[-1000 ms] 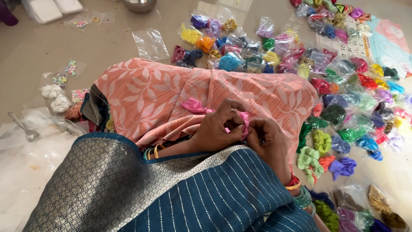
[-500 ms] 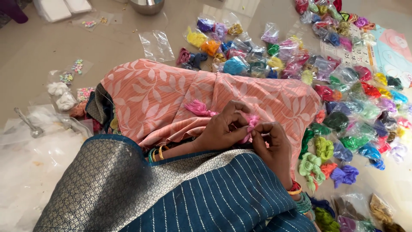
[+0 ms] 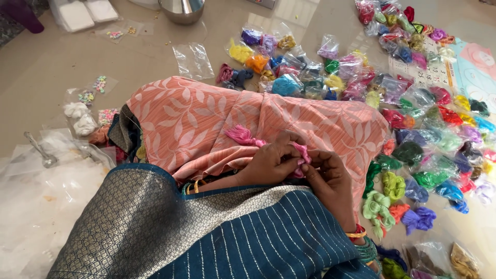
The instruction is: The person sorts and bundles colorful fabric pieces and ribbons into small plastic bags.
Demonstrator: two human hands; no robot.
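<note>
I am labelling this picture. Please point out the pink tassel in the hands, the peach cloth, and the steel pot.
pink tassel [image 3: 301, 155], head view, on the threads between the fingers.
peach cloth [image 3: 191, 124], head view, on its leaf-patterned middle.
steel pot [image 3: 181, 10], head view, on its side wall.

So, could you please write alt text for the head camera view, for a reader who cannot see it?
Seen from above, a left hand and a right hand pinch a small pink thread tassel at the edge of a peach leaf-patterned cloth draped over the lap. Another pink tassel lies on the cloth, and small bags of coloured thread cover the floor to the right.
</note>
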